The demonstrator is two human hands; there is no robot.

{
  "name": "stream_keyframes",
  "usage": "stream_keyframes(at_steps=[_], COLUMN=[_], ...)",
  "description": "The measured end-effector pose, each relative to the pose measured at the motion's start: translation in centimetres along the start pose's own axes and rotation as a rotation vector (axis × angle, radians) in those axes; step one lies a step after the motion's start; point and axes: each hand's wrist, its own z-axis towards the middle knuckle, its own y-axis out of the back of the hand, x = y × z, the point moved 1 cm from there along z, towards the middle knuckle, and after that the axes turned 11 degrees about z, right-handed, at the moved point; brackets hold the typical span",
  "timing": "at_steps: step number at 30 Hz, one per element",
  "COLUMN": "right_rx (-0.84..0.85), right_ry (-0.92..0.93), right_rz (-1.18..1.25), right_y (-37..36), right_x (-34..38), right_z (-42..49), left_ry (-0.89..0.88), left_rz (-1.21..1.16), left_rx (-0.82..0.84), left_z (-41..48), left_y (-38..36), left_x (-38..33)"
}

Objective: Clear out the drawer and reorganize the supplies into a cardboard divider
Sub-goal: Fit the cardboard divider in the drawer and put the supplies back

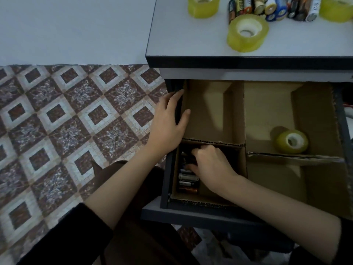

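Here, a brown cardboard divider (244,119) fills the dark grey drawer (164,188). Near-left compartment: assorted cylindrical batteries (187,178), gripped by the curled fingers of the right hand (212,167). Far-right: a yellowish tape roll (292,141). The left hand (168,119) clasps the drawer's left wall. White desktop (181,35): three tape rolls (247,33), loose batteries (271,8).

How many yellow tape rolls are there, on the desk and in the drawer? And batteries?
Yellow tape rolls on the desk: 3
Yellow tape roll in the cardboard divider: 1
Batteries, on the desk and in the divider: partly hidden, uncountable
Total tape rolls: 4
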Motion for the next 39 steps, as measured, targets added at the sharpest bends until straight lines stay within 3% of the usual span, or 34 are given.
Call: stream_keyframes(at_steps=[12,20,24,35,39], right_rx=[0.006,0.008,-0.075,-0.053,-0.046], right_ry=[0.026,-0.079,0.027,-0.135,-0.138], right_rz=[0.021,-0.151,-0.055,0.059,-0.008], right_y=[-0.1,0.4,0.3,-0.5,0.1], right_x=[-0.9,-0.4,-0.1,1.2,0.9], right_z=[-0.7,-0.8,-1.0,0.6,-0.2], left_ry=[0.021,0.023,0.026,0.031,0.031], left_rz=[-0.043,-0.053,-0.052,-0.075,-0.072], left_rx=[-0.015,-0.02,-0.026,-0.021,-0.023], left_z=[-0.2,-0.2,-0.2,-0.2,-0.2], left_y=[-0.1,-0.1,-0.2,-0.2,-0.2], left_x=[-0.2,-0.2,-0.2,-0.1,0.0])
